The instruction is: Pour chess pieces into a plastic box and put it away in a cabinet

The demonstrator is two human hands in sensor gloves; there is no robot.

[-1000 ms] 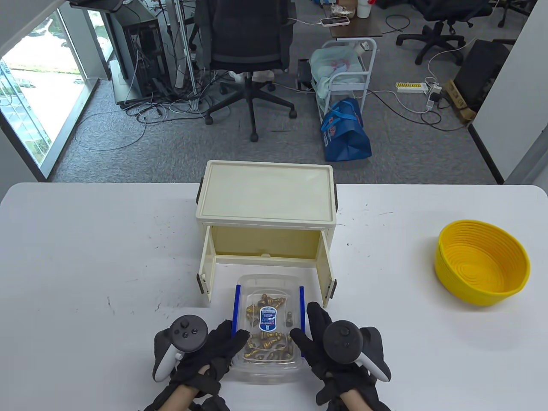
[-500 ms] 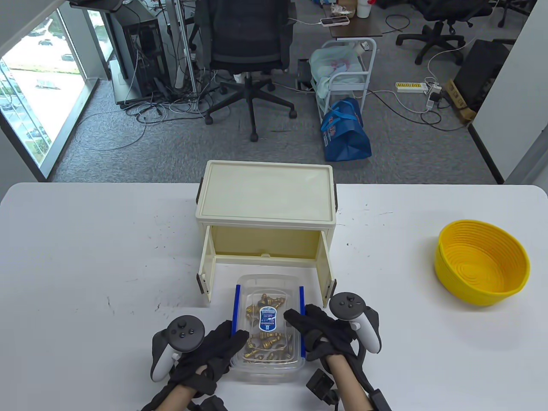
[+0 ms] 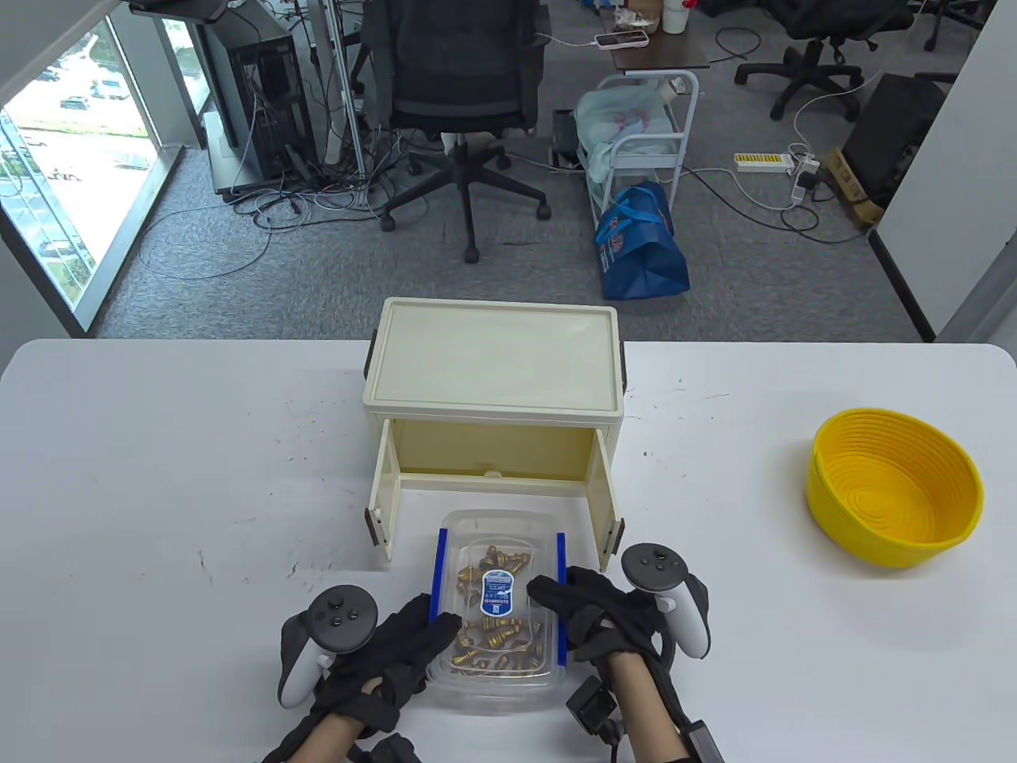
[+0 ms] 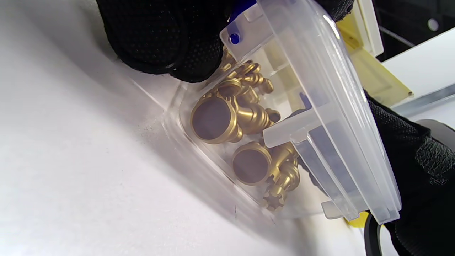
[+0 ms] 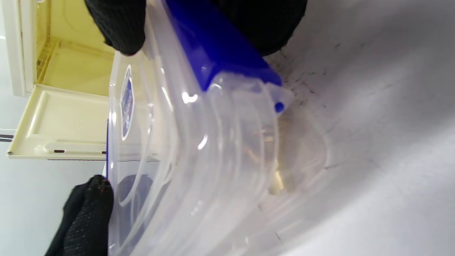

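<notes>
A clear plastic box (image 3: 496,608) with blue side latches and a closed lid holds several gold chess pieces (image 3: 493,632). It stands on the white table just in front of the cream cabinet (image 3: 494,397), whose two doors stand open. My left hand (image 3: 409,640) grips the box's left side, thumb on the lid. My right hand (image 3: 576,608) grips its right side over the blue latch (image 5: 217,53), thumb on the lid. Through the box wall in the left wrist view the gold pieces (image 4: 231,121) lie heaped.
A yellow ribbed bowl (image 3: 894,485) sits empty at the right of the table (image 3: 159,477). The cabinet's open doors (image 3: 383,509) flank the box on both sides. An office chair and a cart stand on the floor beyond the table.
My right hand has turned from lying flat beside the box to gripping its right side, thumb over the lid. The left hand and the box have barely moved.
</notes>
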